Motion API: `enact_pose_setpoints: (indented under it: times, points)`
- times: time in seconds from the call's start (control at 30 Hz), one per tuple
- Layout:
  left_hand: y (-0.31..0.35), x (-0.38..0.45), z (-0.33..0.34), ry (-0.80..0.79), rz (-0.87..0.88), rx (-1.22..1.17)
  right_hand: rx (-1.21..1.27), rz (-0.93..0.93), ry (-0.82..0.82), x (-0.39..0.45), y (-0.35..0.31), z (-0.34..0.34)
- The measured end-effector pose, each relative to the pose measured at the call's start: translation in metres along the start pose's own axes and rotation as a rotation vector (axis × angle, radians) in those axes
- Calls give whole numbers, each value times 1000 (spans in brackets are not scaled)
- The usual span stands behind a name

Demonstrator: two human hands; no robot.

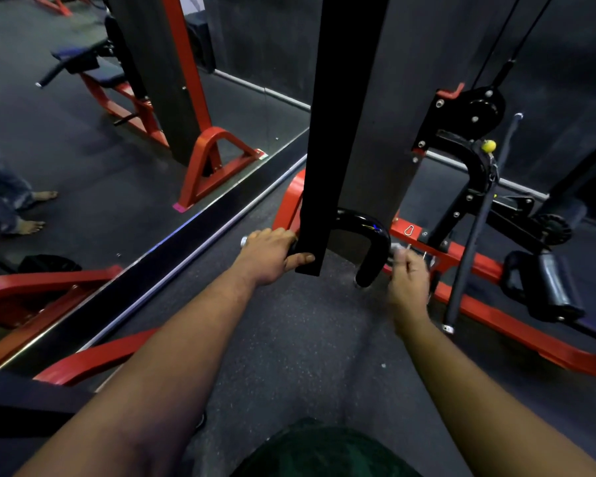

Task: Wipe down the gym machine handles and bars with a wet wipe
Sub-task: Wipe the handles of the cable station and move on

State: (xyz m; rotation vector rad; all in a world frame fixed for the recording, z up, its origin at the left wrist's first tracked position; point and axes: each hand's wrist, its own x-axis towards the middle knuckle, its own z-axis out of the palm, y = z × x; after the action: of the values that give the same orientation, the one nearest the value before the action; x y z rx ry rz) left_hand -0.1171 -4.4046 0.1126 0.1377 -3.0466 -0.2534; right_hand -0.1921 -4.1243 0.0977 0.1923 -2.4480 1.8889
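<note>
A glossy black U-shaped bar (372,235) curves low in front of the red machine base. My left hand (272,253) grips its left handle, whose chrome end cap (244,241) shows beside my knuckles. A hanging black strap (338,139) covers part of that handle and my fingers. My right hand (410,280) is curled round a pale, blurred wet wipe (398,250) and holds it against the bar's right handle, which is mostly hidden under it.
A red machine frame (496,304) runs along the floor at right, with a black pulley (479,111), cables, a slanted thin bar (468,256) and a roller pad (551,287). A mirror wall (117,149) at left reflects benches and a person's bare feet. Grey rubber floor (307,339) lies below my arms.
</note>
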Motion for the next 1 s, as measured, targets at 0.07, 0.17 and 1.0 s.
enact_pose_setpoints:
  times: [0.07,0.17,1.0]
  points:
    - [0,1,-1,-3,5,-6,-109,-303,118,2,-28,-7]
    - [0,2,-2,-1,13,1,-160,-649,65,-3,-58,-8]
    - [7,-11,-17,-42,4,-62,-620,-1021,-113,-19,-27,-19]
